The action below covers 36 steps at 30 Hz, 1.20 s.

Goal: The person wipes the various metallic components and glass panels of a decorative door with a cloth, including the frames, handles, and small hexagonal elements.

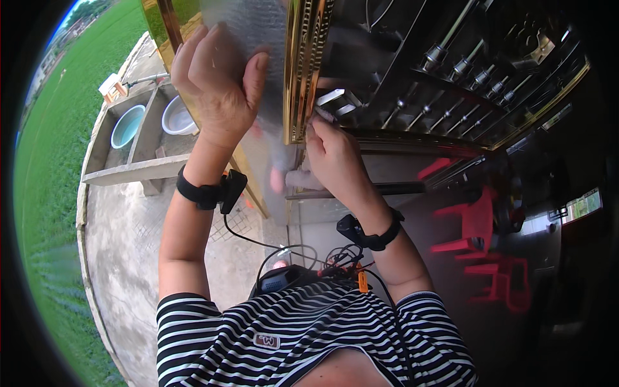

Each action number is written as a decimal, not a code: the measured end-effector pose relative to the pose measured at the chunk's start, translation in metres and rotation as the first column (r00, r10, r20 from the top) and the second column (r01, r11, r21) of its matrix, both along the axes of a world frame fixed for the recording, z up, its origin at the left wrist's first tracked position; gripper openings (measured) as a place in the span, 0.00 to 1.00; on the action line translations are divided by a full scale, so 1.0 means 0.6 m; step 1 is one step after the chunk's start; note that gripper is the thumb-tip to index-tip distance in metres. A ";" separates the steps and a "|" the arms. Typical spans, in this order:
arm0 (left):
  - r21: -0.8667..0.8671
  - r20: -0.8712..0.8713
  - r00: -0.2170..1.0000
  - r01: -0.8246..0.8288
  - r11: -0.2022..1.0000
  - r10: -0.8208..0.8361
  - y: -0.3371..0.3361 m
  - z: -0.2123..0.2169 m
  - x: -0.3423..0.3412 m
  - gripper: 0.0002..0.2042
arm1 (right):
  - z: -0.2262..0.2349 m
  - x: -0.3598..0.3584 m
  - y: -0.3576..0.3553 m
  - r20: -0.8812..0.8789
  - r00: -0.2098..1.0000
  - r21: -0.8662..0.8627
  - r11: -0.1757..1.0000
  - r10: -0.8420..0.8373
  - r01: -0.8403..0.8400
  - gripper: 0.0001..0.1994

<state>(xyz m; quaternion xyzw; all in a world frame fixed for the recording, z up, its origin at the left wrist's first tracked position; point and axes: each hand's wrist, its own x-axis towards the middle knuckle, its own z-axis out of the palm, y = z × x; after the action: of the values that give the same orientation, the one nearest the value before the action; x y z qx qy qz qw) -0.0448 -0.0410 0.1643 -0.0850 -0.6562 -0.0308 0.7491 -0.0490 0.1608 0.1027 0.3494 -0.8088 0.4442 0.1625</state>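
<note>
Your right hand (335,158) pinches a cloth (302,180) at the near end of the gold trim (303,71).
The cloth sits bunched, mostly just below the trim's end; your left hand (220,90) is loosely spread left of the trim, and whether it touches the panel (271,77) cannot be told. This looks like wiping: best fold the cloth to a firm edge, follow the trim's grooves lengthwise with light, even pressure, and brace with a flat left palm.
</note>
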 end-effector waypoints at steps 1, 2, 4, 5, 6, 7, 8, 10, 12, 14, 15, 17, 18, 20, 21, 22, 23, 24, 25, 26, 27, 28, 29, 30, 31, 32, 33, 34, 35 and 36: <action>-0.009 0.027 1.000 -0.002 1.000 0.002 0.002 0.003 0.004 0.32 | 0.009 -0.001 0.001 -0.002 1.000 0.012 1.000 0.021 -0.021 0.06; -0.008 0.030 1.000 0.005 1.000 -0.005 0.004 0.000 0.003 0.32 | 0.009 -0.001 0.008 0.002 1.000 0.013 1.000 0.015 -0.015 0.06; 0.026 0.025 1.000 0.004 1.000 -0.004 -0.002 -0.005 0.003 0.32 | 0.009 -0.006 0.024 0.126 0.986 -0.033 0.994 0.110 -0.107 0.05; 0.031 0.115 0.993 0.018 0.999 -0.022 -0.006 -0.010 0.012 0.31 | 0.009 -0.001 0.035 0.230 0.962 -0.040 0.989 0.148 -0.143 0.06; 0.032 0.111 0.993 0.026 0.999 -0.029 -0.002 -0.009 0.010 0.31 | 0.002 0.004 0.040 0.226 0.964 -0.039 0.990 0.141 -0.136 0.06; 0.035 0.107 0.994 0.035 0.999 -0.038 0.001 -0.007 0.008 0.31 | -0.011 0.007 0.042 0.134 0.983 -0.090 0.989 0.128 -0.116 0.07; 0.037 0.104 0.994 0.043 0.998 -0.046 0.004 -0.005 0.004 0.31 | -0.017 0.006 0.040 0.041 0.993 -0.142 0.984 0.109 -0.103 0.08; 0.027 0.061 0.997 0.035 0.999 -0.037 0.003 -0.007 0.004 0.32 | -0.006 0.004 0.026 0.138 0.978 -0.191 0.973 0.154 -0.127 0.09; 0.025 0.072 0.997 0.006 1.000 -0.008 0.005 -0.008 0.007 0.32 | 0.017 -0.011 0.015 0.487 0.830 -0.209 0.959 0.274 -0.194 0.10; 0.013 0.071 0.997 0.006 1.000 -0.007 0.005 -0.007 0.005 0.31 | 0.017 -0.011 0.011 0.501 0.829 -0.161 0.968 0.247 -0.192 0.10; 0.000 0.070 0.998 0.004 1.000 -0.004 0.003 -0.007 0.006 0.31 | 0.010 -0.007 0.011 0.416 0.886 -0.098 0.979 0.203 -0.178 0.11; 0.005 0.068 0.998 0.010 1.000 -0.010 0.002 -0.009 0.009 0.31 | -0.004 0.000 0.019 0.360 0.905 -0.109 0.974 0.225 -0.198 0.11; 0.014 0.063 0.998 0.015 1.000 -0.016 0.002 -0.013 0.007 0.31 | -0.023 0.002 0.020 0.362 0.905 -0.110 0.974 0.225 -0.198 0.11; 0.010 0.033 0.998 0.050 0.999 -0.050 -0.004 -0.010 -0.003 0.31 | -0.047 0.005 0.023 0.222 0.945 -0.245 0.952 0.241 -0.185 0.11; 0.006 0.010 0.996 0.093 0.996 -0.093 -0.004 -0.011 -0.005 0.31 | -0.035 0.010 0.024 0.288 0.930 -0.215 0.961 0.230 -0.172 0.11; 0.005 0.015 0.995 0.096 0.995 -0.096 -0.002 -0.011 -0.003 0.31 | -0.030 0.004 0.019 0.292 0.929 -0.217 0.962 0.227 -0.167 0.11; -0.007 0.030 0.998 0.058 0.998 -0.057 0.002 -0.008 0.001 0.31 | -0.024 -0.009 0.010 0.291 0.922 -0.242 0.952 0.255 -0.187 0.09; -0.021 0.044 0.999 0.017 1.000 -0.016 0.003 -0.006 0.003 0.31 | -0.018 -0.014 0.004 0.289 0.914 -0.268 0.941 0.284 -0.208 0.07; -0.025 0.048 0.999 0.020 0.999 -0.019 0.003 -0.006 0.003 0.31 | -0.004 -0.005 0.006 0.237 0.956 -0.090 0.984 0.171 -0.153 0.10; -0.019 0.058 0.998 0.023 1.000 -0.022 0.001 -0.007 0.004 0.31 | -0.009 0.000 0.010 0.239 0.956 -0.095 0.984 0.169 -0.150 0.10; -0.012 0.065 0.998 0.027 1.000 -0.026 -0.001 -0.008 0.002 0.31 | -0.016 0.002 0.016 0.169 0.976 -0.108 0.987 0.134 -0.117 0.10; -0.016 0.066 0.997 0.031 0.999 -0.030 -0.002 -0.008 0.001 0.31 | -0.022 0.006 0.025 0.098 0.990 -0.123 0.989 0.097 -0.084 0.11; -0.007 0.070 0.997 0.035 0.999 -0.034 -0.003 -0.010 0.001 0.31 | -0.027 0.012 0.040 0.125 0.984 -0.150 0.983 0.126 -0.106 0.11; 0.004 0.075 0.997 0.033 0.999 -0.034 -0.004 -0.013 0.001 0.31 | -0.030 0.017 0.054 0.127 0.984 -0.153 0.983 0.126 -0.106 0.11; 0.020 0.076 0.995 0.065 0.998 -0.067 -0.005 -0.016 -0.004 0.31 | -0.034 0.022 0.067 0.112 0.984 -0.148 0.981 0.140 -0.123 0.10; 0.017 0.080 0.995 0.064 0.998 -0.065 -0.006 -0.016 -0.004 0.31 | -0.038 0.028 0.074 0.098 0.983 -0.144 0.980 0.155 -0.140 0.11; 0.002 0.073 0.996 0.053 0.999 -0.053 -0.006 -0.013 -0.003 0.31 | -0.042 0.036 0.075 0.127 0.984 -0.251 0.964 0.128 -0.093 0.10; -0.013 0.067 0.997 0.041 0.999 -0.040 -0.006 -0.012 -0.003 0.31 | -0.045 0.037 0.075 0.131 0.983 -0.256 0.962 0.127 -0.090 0.10; -0.019 0.072 0.997 0.042 0.999 -0.041 -0.007 -0.012 -0.002 0.31 | -0.048 0.037 0.075 0.115 0.985 -0.300 0.950 0.125 -0.086 0.11; -0.019 0.075 0.997 0.039 0.999 -0.037 -0.008 -0.011 -0.003 0.31 | -0.049 0.036 0.074 0.098 0.988 -0.343 0.936 0.117 -0.077 0.11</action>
<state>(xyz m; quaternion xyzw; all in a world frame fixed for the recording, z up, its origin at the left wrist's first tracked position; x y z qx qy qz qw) -0.0465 -0.0455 0.1574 -0.1040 -0.6822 -0.0413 0.7226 -0.0273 0.2053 0.0731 0.3294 -0.7104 0.6035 0.1505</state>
